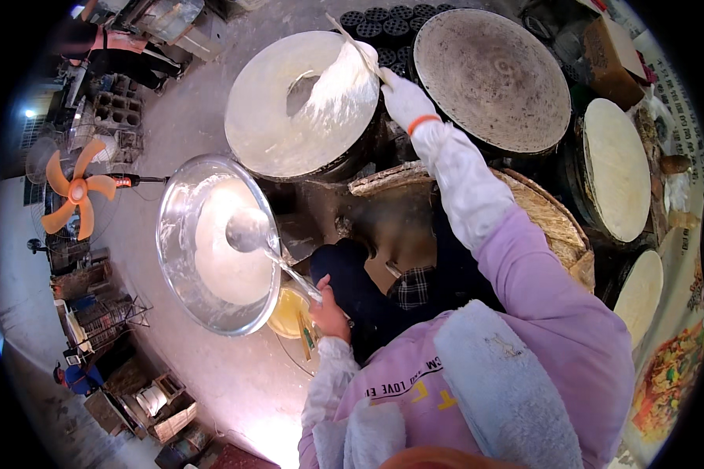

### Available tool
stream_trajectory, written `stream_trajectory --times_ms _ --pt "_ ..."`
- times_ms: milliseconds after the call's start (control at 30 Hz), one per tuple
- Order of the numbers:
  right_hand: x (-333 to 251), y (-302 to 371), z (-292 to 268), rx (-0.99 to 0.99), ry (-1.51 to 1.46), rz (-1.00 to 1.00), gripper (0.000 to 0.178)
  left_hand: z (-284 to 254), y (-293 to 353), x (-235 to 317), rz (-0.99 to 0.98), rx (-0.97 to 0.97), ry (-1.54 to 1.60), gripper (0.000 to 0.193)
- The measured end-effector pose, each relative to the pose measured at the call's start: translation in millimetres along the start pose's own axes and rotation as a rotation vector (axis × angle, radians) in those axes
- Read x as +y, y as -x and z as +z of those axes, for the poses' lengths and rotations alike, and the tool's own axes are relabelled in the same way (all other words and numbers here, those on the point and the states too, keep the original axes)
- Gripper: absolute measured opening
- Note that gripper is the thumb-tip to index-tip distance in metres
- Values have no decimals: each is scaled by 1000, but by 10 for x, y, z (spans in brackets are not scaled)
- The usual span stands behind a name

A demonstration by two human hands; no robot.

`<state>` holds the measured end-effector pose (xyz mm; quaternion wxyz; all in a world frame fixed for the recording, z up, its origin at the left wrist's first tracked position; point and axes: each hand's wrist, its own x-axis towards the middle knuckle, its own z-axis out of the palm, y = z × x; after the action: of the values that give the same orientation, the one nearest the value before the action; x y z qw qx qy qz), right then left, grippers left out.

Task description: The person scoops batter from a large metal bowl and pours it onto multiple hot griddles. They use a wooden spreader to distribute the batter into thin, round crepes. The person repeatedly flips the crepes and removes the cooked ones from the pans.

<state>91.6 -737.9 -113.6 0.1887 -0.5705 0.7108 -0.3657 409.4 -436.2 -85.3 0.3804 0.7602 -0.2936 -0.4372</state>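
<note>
My left hand (328, 314) is closed around the handle of a metal ladle (248, 230). The ladle's bowl hangs over a wide steel basin (167, 234) that holds creamy white batter (220, 270). Out in front, my right hand (405, 102), in a white glove, grips a thin pale spreader (355, 43) at the right rim of a round griddle (262, 102). White batter coats much of this griddle around a bare patch near its middle. A thick, streaky white fan lies beside the spreader; whether it is batter or part of the tool, I cannot tell.
A second round griddle (493, 82) with a grey surface stands at right. Beyond it are two griddles with pale rounds (616, 172). Coal briquettes (377, 30) lie behind. A yellow bowl (289, 313) sits under the basin; an orange fan (77, 190) and another person (125, 59) are at left.
</note>
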Motion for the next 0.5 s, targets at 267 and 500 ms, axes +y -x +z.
stream_trajectory --times_ms 267,500 --pt "-802 580 214 -298 -266 -43 41 -303 311 1190 -160 -504 250 41" --pt "-93 563 -212 -67 -53 12 45 -327 444 1488 -118 -558 511 39"
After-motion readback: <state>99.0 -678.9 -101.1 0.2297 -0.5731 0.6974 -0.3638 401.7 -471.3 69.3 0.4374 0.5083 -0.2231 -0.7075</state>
